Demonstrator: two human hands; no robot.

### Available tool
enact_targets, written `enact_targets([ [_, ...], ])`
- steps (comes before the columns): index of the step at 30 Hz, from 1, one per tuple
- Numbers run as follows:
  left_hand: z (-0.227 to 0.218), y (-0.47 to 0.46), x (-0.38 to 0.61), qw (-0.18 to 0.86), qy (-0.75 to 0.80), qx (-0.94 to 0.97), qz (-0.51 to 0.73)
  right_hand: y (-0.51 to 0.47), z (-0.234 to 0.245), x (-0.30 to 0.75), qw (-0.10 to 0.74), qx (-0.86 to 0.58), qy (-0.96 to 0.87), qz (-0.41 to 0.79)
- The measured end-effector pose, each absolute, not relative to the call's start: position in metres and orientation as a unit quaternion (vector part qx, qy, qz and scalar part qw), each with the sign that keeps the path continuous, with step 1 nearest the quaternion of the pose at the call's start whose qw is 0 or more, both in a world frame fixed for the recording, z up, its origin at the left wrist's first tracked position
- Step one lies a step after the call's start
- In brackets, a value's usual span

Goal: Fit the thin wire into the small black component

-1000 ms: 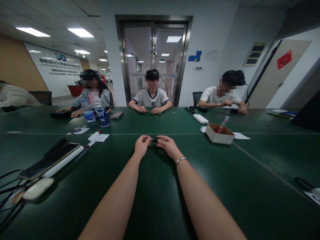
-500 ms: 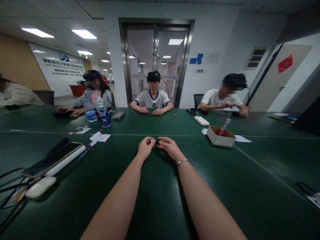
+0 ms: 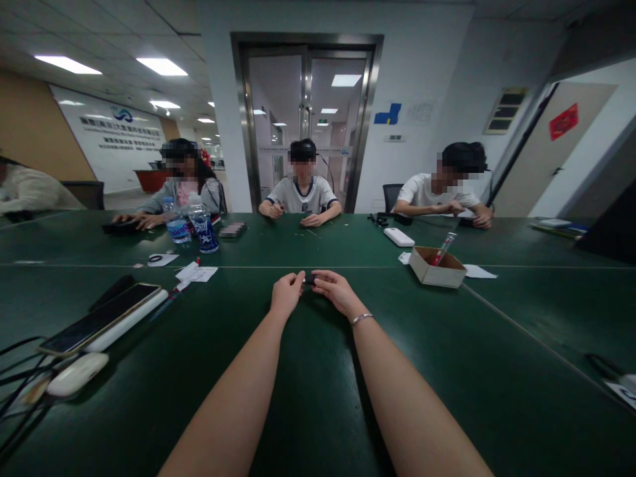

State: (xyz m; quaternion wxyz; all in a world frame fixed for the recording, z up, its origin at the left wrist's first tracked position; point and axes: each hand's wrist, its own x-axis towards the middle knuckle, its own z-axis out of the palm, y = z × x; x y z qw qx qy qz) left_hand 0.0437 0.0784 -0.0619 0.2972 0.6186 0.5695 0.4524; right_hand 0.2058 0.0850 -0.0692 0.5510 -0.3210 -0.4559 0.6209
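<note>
Both arms reach forward over the green table [image 3: 318,411]. Between my fingertips is a small dark object [image 3: 309,279], with a pale tip at its left end; it is too small to name. My right hand [image 3: 338,291], with a silver bracelet at the wrist, pinches the right side of it. My left hand [image 3: 286,295] is closed at the object's left end, thumb and fingers pressed together there. Fingers hide part of the object, and whatever else the left hand may hold is not visible.
To the left lie a phone [image 3: 102,318], a white case [image 3: 78,374], cables and paper slips [image 3: 197,272]. Two water bottles [image 3: 205,228] stand beyond. At right is a cardboard box [image 3: 437,268] holding a tube, near a white power bank [image 3: 399,237]. Several people sit around the table.
The whole view has shifted slightly. My hands stay at the small dark object, with a little more of it showing. Across the table, a person's hand has lifted and moved left.
</note>
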Motion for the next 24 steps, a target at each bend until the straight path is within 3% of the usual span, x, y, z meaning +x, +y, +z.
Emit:
enact_targets([
  [7, -0.045, 0.066, 0.041, 0.243, 0.611, 0.646, 0.388, 0.081, -0.066, 0.207, 0.528, -0.320, -0.473, 0.629],
  [14, -0.050, 0.069, 0.042, 0.254, 0.595, 0.642, 0.412, 0.081, -0.062, 0.205, 0.527, -0.350, -0.458, 0.625],
  [24, -0.067, 0.084, 0.044, 0.388, 0.476, 0.618, 0.490, 0.083, -0.062, 0.203, 0.560, -0.355, -0.416, 0.622],
])
